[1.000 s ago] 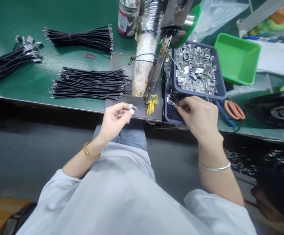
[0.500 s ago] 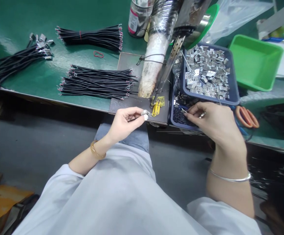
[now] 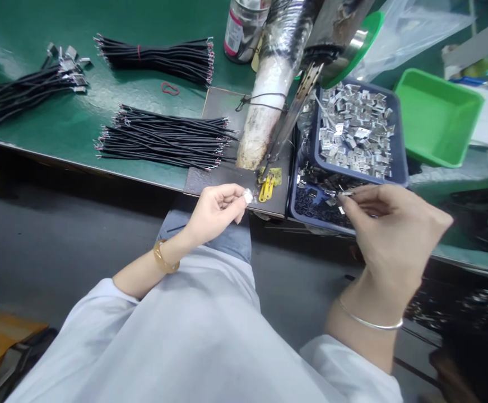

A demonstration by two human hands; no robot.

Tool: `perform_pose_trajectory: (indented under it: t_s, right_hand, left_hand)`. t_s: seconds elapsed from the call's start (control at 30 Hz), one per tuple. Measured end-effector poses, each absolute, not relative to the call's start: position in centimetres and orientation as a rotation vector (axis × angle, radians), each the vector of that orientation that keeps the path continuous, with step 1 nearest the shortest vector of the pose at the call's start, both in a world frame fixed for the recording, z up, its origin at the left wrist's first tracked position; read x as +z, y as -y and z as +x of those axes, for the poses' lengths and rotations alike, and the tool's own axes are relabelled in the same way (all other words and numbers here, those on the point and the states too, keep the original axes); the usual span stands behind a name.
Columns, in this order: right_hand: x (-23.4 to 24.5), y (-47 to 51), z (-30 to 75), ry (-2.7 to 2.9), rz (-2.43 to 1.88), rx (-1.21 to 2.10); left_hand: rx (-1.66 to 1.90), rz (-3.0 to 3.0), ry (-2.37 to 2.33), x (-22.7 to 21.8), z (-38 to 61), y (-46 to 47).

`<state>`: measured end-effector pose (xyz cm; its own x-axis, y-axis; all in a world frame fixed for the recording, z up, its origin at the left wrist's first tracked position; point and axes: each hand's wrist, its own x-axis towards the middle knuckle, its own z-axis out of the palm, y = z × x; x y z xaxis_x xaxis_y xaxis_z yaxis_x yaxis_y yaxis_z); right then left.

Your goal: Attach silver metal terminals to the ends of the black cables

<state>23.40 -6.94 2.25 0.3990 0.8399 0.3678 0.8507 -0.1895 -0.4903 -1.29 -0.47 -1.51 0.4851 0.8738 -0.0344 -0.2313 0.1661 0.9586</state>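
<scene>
Pinching a small pale piece (image 3: 248, 196) between thumb and fingers of the left hand (image 3: 217, 212), at the front edge of a dark board (image 3: 210, 180). Holding the right hand (image 3: 395, 224) over a lower blue tray (image 3: 319, 224) of black and silvery bits (image 3: 311, 202), with thumb and finger drawn together; cannot tell whether gripping anything. Can see two yellow tabs (image 3: 266, 190) just beside the left hand. Farther in, find an upper blue tray (image 3: 353, 173) heaped with metal clips (image 3: 357, 129), then loose black cables (image 3: 163, 139) lying on the green tabletop (image 3: 71, 123), left of a slanting white post (image 3: 261, 120). Beyond, can make out a green tray (image 3: 441, 117) to the right, a red loop (image 3: 170, 92), a red-tied cable bundle (image 3: 159, 60) and a jar (image 3: 244, 33).
</scene>
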Motion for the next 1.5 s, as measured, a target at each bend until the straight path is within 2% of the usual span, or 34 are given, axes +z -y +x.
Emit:
perform_pose_trajectory:
  t_s: [0.17,0.23,0.33,0.47,0.63,0.73,0.83,1.0,1.17,1.3,1.5]
  right_hand:
    - [2.3,7.2,21.0,1.34,-1.826,-0.385]
    - [2.3,7.3,19.4,1.25,-1.728,-0.376]
    - [2.0,7.6,16.9,1.152,-1.625,-0.165]
    - [1.1,7.8,14.7,1.34,-1.587,-0.024]
    - [0.2,7.0,14.1,1.359,-1.496,0.441]
    - [-0.1,6.8,13.8,1.297,-1.418,0.571]
    - [-0.5,6.9,13.2,1.31,-1.411,0.471]
    - [-1.4,7.0,12.8,1.441,-1.342,-0.05]
    - [-1.5,6.9,13.5,1.501,-1.274,-0.308]
    - [-1.3,6.8,13.3,1.577,-1.219,-0.219]
    - [-2.0,6.4,13.0,1.368,-1.296,0.207]
  left_hand:
    - [0.89,1.067,-0.716,-1.6,-0.9,0.4]
    - [0.892,1.061,-0.723,-1.8,-0.7,0.6]
    - [0.907,1.059,-0.747,-1.8,-0.5,0.8]
    - [0.93,1.089,-0.756,-1.3,-0.4,1.0]
    - [0.939,1.137,-0.711,-0.8,-0.4,1.2]
    - [0.925,1.157,-0.688,-0.7,-0.4,1.4]
    - [0.925,1.132,-0.663,-0.7,-0.5,1.5]
    - [0.952,0.992,-0.689,-0.8,-0.7,1.0]
    - [0.972,1.016,-0.765,-1.0,-0.8,0.6]
    - [0.945,1.052,-0.787,-1.0,-0.5,0.8]
    - [0.93,1.144,-0.794,-1.0,-0.5,0.6]
